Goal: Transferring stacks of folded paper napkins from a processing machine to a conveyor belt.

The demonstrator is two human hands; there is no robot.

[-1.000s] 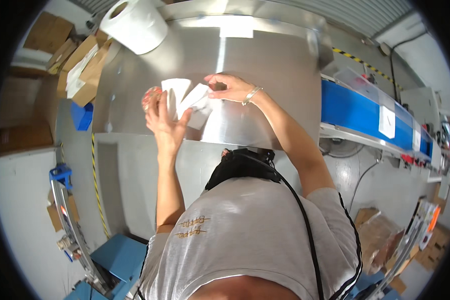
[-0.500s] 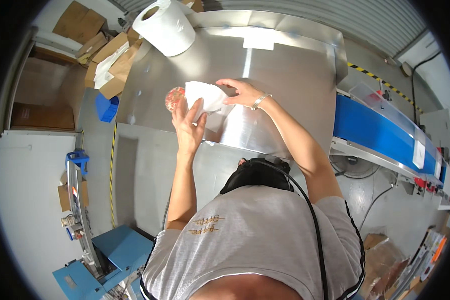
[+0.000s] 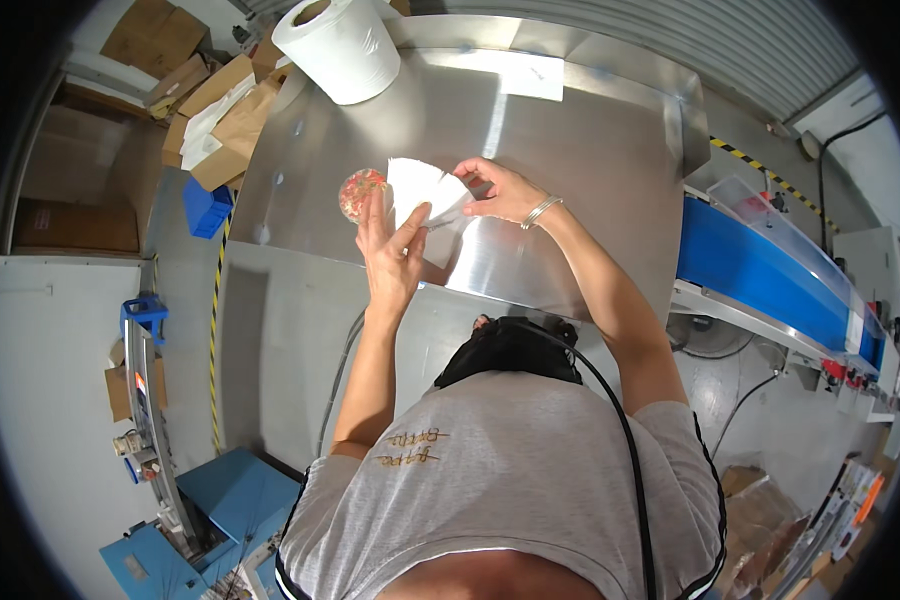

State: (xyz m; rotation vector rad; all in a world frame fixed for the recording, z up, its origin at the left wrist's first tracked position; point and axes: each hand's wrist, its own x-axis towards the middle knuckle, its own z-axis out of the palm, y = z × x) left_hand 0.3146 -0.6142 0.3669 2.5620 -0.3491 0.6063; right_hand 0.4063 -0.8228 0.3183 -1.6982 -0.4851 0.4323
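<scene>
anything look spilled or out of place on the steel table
Nothing looks spilled. The left hand holds a round clear dish of speckled contents, upright, while the right hand holds white paper against it. The big white paper roll stands upright at the steel table edge.

The left hand (image 3: 395,255) covers part of the white paper (image 3: 422,190). The round dish (image 3: 360,193) holds contents too small to tell
</scene>
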